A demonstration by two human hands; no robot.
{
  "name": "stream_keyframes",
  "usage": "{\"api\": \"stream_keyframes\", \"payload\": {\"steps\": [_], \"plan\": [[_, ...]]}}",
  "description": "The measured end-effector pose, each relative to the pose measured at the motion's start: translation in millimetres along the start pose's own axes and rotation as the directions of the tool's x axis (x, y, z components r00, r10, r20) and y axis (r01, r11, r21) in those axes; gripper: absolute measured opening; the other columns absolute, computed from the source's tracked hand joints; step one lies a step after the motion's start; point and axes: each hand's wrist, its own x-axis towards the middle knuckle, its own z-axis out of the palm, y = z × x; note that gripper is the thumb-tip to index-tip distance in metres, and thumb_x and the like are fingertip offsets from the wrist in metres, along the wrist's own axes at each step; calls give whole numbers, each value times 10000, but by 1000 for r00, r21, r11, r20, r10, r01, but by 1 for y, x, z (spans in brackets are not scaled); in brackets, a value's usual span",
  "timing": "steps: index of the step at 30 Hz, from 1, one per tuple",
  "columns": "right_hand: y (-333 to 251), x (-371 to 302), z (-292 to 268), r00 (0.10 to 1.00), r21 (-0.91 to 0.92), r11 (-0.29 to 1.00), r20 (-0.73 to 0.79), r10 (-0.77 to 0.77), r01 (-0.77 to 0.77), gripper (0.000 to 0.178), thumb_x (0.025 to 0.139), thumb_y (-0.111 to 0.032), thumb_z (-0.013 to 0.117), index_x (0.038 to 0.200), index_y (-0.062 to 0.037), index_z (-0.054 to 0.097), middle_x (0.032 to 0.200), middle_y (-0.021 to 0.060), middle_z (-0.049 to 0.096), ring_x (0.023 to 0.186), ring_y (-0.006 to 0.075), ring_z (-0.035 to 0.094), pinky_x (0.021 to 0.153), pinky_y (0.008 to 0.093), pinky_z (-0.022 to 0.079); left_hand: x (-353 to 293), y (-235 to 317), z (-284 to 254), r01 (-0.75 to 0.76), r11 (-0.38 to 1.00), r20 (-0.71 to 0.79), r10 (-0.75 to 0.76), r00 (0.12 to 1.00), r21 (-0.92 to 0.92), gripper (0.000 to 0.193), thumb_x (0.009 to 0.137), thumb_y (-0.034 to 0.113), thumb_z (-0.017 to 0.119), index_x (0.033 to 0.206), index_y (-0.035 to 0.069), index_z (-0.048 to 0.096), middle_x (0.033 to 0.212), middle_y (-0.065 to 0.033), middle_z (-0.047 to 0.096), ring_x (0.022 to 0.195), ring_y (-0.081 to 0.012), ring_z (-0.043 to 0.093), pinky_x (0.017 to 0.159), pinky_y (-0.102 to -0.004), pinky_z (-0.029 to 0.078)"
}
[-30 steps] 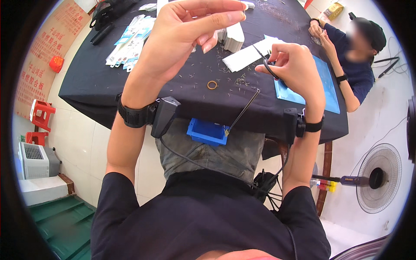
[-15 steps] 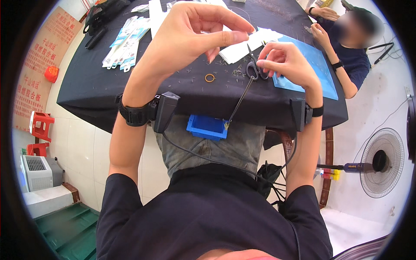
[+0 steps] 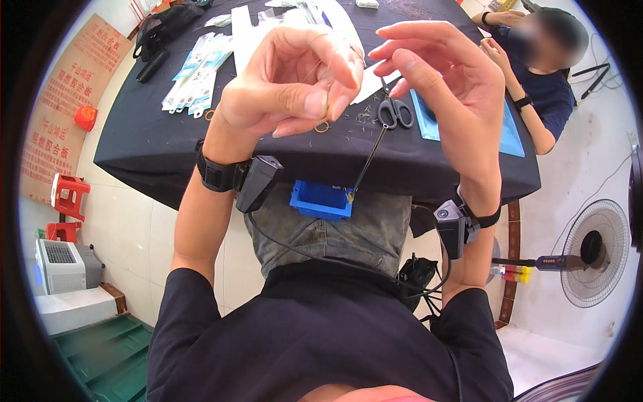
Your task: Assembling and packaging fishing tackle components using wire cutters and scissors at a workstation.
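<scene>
While both hands are raised close together above the black table [image 3: 154,144], the left hand [image 3: 288,87] curls, its thumb and forefinger pinched on a thin rubber band [image 3: 326,106]. The right hand [image 3: 445,87], just beside it, is open with fingers spread and holds nothing. Below the hands lie black scissors [image 3: 395,112], another rubber band [image 3: 322,126] and a thin black cable [image 3: 367,164] hanging off the edge toward a blue bin [image 3: 320,201].
</scene>
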Motion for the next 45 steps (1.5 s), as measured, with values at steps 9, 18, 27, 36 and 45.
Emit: {"api": "stream_keyframes", "payload": {"steps": [9, 18, 27, 36, 45], "plan": [[-10, -3, 5, 996, 82, 996, 87, -30, 23, 216, 1003, -85, 709, 1181, 38, 699, 1080, 133, 749, 924, 177, 740, 704, 277, 573, 2, 1, 5, -20, 999, 10, 19, 1000, 41, 148, 862, 0, 788, 989, -56, 738, 871, -206, 673, 496, -103, 490, 355, -196, 366], [-13, -5, 9, 992, 96, 990, 81, 98, -106, 167, 979, -96, 750, 1087, 23, 704, 980, 71, 719, 786, 101, 675, 579, 213, 526, 3, 2, 6, 58, 982, -48, -50, 998, 180, 160, 831, -38, 793, 981, -79, 758, 917, -232, 703, 488, -118, 553, 393, -207, 421], [-7, -5, -2, 930, 228, 905, 175, 323, -358, 179, 966, -167, 781, 1037, -11, 729, 906, 37, 727, 749, 84, 676, 579, 208, 501, 4, 3, 8, 131, 928, -116, -96, 989, 349, 135, 840, -34, 802, 963, -77, 768, 906, -163, 732, 492, -76, 559, 427, -196, 427], [-10, -3, -6, 981, 112, 975, 13, 194, -195, 157, 991, -142, 746, 1057, -3, 718, 913, 50, 729, 770, 92, 688, 582, 217, 508, 9, -2, 17, 172, 867, -380, 22, 925, 468, 220, 911, -17, 745, 1098, -5, 631, 948, -143, 713, 523, -49, 527, 378, -171, 364], [-12, -2, 4, 992, 65, 995, -101, 79, -73, 129, 984, -60, 731, 1059, 42, 706, 949, 76, 722, 822, 111, 701, 581, 221, 527, 14, -3, 22, 127, 812, -462, 189, 866, 570, 289, 939, 13, 751, 1155, 48, 563, 982, -94, 734, 582, -12, 573, 379, -161, 361]]}}
